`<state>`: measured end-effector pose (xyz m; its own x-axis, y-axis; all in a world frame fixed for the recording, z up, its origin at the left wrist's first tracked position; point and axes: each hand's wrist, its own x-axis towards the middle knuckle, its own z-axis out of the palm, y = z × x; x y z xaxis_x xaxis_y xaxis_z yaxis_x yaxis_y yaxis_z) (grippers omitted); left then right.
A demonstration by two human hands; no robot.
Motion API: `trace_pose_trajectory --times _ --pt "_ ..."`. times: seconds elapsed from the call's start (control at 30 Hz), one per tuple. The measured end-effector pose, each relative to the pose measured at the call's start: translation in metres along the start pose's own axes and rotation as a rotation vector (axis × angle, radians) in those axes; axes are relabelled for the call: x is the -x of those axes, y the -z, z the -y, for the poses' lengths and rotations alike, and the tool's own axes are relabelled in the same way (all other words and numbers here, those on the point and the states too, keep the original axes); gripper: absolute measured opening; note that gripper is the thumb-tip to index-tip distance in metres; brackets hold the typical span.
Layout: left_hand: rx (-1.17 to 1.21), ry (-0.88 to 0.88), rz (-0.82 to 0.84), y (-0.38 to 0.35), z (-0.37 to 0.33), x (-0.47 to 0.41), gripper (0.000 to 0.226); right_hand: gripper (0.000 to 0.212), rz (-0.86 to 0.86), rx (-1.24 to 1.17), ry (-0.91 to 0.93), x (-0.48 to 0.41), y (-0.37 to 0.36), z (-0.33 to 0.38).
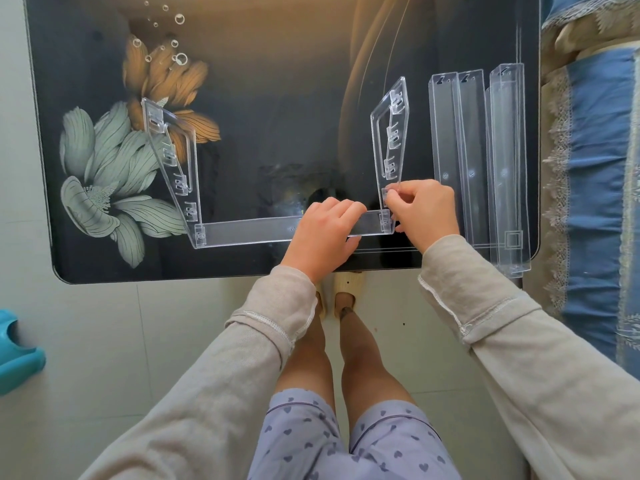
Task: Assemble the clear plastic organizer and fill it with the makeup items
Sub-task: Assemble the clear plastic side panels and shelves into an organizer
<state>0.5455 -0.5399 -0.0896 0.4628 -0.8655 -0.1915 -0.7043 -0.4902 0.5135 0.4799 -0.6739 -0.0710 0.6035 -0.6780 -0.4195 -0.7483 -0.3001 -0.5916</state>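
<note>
A partly built clear plastic organizer stands near the table's front edge. Its left side panel and right side panel rise from the two ends of a clear tray that runs between them. My left hand grips the tray near its right end, thumb under the front lip. My right hand pinches the lower edge of the right side panel where it meets the tray. Three more clear trays lie side by side at the right. No makeup items are in view.
The dark glass table has a flower print on its left part. The rightmost loose tray overhangs the front right corner. A blue and beige cloth lies right of the table. A turquoise object sits on the floor at left.
</note>
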Motion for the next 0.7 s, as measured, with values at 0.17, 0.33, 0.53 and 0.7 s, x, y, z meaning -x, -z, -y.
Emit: trace_pose_trajectory --times 0.17,0.33,0.53,0.7 --pt "0.004 0.046 -0.022 -0.004 -0.003 0.001 0.028 0.029 0.001 0.041 0.032 0.002 0.000 0.000" --pt "0.073 0.105 -0.069 -0.011 -0.005 0.004 0.030 0.031 0.013 0.079 0.090 0.002 -0.003 -0.004" --pt "0.078 0.097 -0.045 -0.022 -0.019 -0.007 0.033 0.034 -0.061 0.252 0.087 0.002 0.003 -0.014" --pt "0.037 0.038 -0.033 -0.027 -0.030 -0.015 0.037 0.033 -0.092 0.253 0.037 0.003 0.016 -0.024"
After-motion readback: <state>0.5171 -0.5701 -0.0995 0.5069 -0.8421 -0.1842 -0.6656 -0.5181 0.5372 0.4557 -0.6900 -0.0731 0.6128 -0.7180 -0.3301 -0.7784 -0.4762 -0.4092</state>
